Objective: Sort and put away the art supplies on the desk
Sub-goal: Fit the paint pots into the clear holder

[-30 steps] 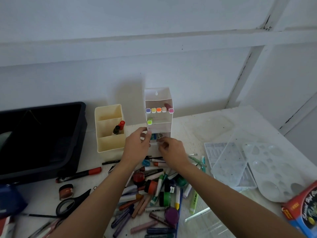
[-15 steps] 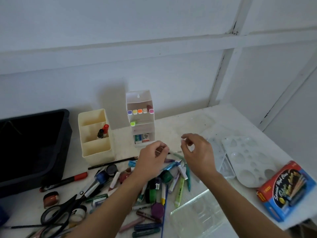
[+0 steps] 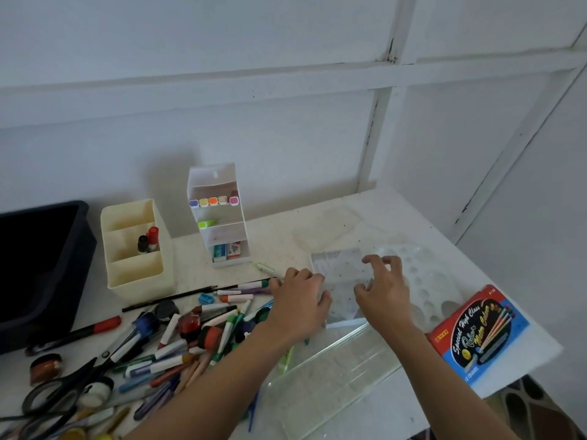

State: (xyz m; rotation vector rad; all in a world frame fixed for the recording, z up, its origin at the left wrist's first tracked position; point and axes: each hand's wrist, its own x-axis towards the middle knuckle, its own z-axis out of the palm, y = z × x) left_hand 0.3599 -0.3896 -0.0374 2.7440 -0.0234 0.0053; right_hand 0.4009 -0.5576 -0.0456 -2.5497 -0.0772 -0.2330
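A pile of markers, crayons and paint pots (image 3: 190, 331) covers the desk's front left. My left hand (image 3: 298, 308) lies at the left edge of a clear rectangular palette tray (image 3: 341, 265), fingers curled; whether it grips the tray is unclear. My right hand (image 3: 382, 289) hovers over the tray's right side with fingers spread and bent, holding nothing. A white tiered organizer (image 3: 219, 230) by the wall holds highlighters and small boxes. The cream organizer (image 3: 135, 274) to its left holds two small bottles.
A black bin (image 3: 44, 268) stands at far left. Black scissors (image 3: 76, 379) lie at the front left. A white round-well palette (image 3: 427, 281) sits behind my right hand, a watercolour box (image 3: 479, 331) at the desk's right edge, and a clear case (image 3: 333, 379) in front.
Both hands moved away from the white organizer and rightward across the marker pile to the clear palette tray. The view swung right with them.
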